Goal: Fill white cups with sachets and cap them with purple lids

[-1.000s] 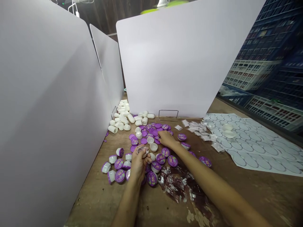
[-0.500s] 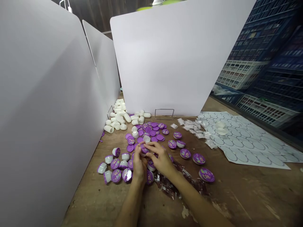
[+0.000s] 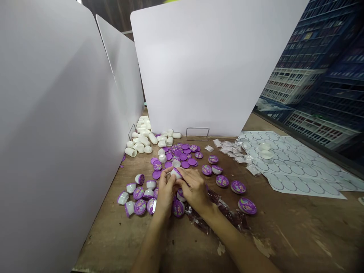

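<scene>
Between my two hands is a small white cup with a purple lid (image 3: 176,173), tilted on its side so its white wall faces me. My left hand (image 3: 165,189) grips it from the left, and my right hand (image 3: 195,188) closes on its right side with thumb and fingers. Just beyond my fingertips stands an open white cup (image 3: 176,163). Loose purple lids (image 3: 184,156) lie spread behind it. Lidded cups (image 3: 140,206) sit to the left of my left hand, and another lidded cup (image 3: 178,208) lies below my hands.
White cups (image 3: 143,140) are heaped at the back left by the grey partition (image 3: 85,113). Small white sachets (image 3: 233,148) and printed sheets (image 3: 287,167) lie to the right. Dark red packets (image 3: 227,214) rest beside my right forearm. Several lidded cups (image 3: 247,206) stand right of centre.
The cup in my hands has turned from lid up to lying on its side, its white wall now showing. Both hands have moved slightly with it; the view has tilted a little.
</scene>
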### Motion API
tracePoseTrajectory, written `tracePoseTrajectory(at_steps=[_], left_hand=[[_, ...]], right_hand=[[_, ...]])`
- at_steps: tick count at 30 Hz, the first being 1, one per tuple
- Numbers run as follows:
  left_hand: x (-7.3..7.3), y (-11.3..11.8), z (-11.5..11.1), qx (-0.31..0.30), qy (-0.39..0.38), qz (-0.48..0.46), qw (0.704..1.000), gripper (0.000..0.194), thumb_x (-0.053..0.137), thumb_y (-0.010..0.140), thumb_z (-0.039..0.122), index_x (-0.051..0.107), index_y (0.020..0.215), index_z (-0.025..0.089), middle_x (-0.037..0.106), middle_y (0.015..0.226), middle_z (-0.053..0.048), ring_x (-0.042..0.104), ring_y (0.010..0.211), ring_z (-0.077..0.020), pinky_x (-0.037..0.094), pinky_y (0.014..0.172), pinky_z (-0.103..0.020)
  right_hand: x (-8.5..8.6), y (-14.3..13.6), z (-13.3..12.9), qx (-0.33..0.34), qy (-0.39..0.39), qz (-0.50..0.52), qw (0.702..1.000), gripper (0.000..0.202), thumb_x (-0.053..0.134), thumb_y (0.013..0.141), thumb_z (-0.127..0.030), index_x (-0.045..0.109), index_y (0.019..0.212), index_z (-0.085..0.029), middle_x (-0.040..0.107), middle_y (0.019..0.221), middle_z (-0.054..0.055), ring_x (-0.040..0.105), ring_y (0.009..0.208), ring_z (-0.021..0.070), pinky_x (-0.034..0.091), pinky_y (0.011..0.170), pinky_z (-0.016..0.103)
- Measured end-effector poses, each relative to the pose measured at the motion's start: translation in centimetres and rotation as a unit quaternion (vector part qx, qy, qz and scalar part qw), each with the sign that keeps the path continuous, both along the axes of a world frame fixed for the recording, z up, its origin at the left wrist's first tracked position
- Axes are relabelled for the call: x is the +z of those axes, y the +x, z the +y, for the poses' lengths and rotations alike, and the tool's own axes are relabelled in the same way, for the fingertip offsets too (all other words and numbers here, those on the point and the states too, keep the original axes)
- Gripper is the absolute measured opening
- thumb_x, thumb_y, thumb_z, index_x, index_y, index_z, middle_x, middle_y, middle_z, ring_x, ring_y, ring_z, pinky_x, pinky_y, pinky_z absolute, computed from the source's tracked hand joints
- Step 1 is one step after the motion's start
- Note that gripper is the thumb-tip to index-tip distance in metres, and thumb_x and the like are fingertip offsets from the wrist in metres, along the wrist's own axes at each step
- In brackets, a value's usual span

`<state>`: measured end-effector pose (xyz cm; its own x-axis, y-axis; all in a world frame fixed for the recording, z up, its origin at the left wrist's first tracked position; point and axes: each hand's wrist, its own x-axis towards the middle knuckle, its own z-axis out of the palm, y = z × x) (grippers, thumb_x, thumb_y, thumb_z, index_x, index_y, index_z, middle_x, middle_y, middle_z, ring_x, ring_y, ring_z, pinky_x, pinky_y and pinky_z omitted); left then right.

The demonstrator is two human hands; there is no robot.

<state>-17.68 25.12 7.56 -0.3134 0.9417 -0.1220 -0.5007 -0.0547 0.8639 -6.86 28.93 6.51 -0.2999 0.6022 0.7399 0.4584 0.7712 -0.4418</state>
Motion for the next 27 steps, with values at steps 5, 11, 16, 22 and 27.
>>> tracePoseTrajectory(at_steps=[5,11,16,22,27], left_hand=[[-0.4,-0.6,0.1,0.046,-0.015,0.079,0.996,0.039,0.078,0.066,0.045,0.066,0.088,0.015,0.067,0.086,-0.005,0.062,0.077,-0.0145,0.051,0.071,-0.025],[-0.4,-0.3,0.6,0.038,-0.001,0.063,0.997,0.039,0.075,0.07,0.049,0.067,0.089,0.015,0.067,0.082,-0.003,0.061,0.073,-0.0136,0.05,0.067,-0.025],[0.3,0.4,0.2,0.037,0.02,0.124,0.991,0.045,0.08,0.066,0.039,0.067,0.101,0.015,0.071,0.098,-0.009,0.066,0.088,-0.0195,0.052,0.079,-0.03],[0.0,0.8,0.0,0.126,0.068,0.181,0.973,0.028,0.08,0.067,0.033,0.067,0.086,0.017,0.068,0.08,-0.002,0.062,0.075,-0.0155,0.049,0.073,-0.027],[0.8,0.2,0.6,0.119,0.075,0.205,0.969,0.025,0.081,0.065,0.032,0.069,0.079,0.016,0.067,0.074,-0.001,0.06,0.069,-0.0157,0.047,0.067,-0.026]], right_hand=[[-0.6,-0.3,-0.4,0.005,-0.037,-0.002,0.999,0.037,0.06,0.086,-0.019,0.065,0.122,-0.015,0.072,0.108,0.014,0.064,0.107,0.0292,0.051,0.089,0.046],[-1.7,-0.7,0.0,0.0,-0.022,0.01,1.0,0.045,0.051,0.084,-0.008,0.062,0.127,-0.013,0.069,0.117,0.017,0.064,0.113,0.0289,0.053,0.091,0.045],[-1.2,-0.5,0.2,-0.033,0.023,0.022,0.999,0.04,0.045,0.085,-0.005,0.067,0.118,-0.01,0.073,0.107,0.018,0.069,0.101,0.0278,0.057,0.084,0.042],[-0.9,-0.9,-0.4,-0.014,-0.017,0.063,0.998,0.041,0.046,0.087,-0.01,0.064,0.124,-0.014,0.069,0.118,0.016,0.065,0.112,0.027,0.055,0.094,0.044],[-0.4,-1.1,-0.2,0.017,-0.051,0.091,0.994,0.045,0.045,0.088,-0.011,0.062,0.129,-0.019,0.073,0.109,0.012,0.068,0.104,0.0255,0.057,0.089,0.041]])
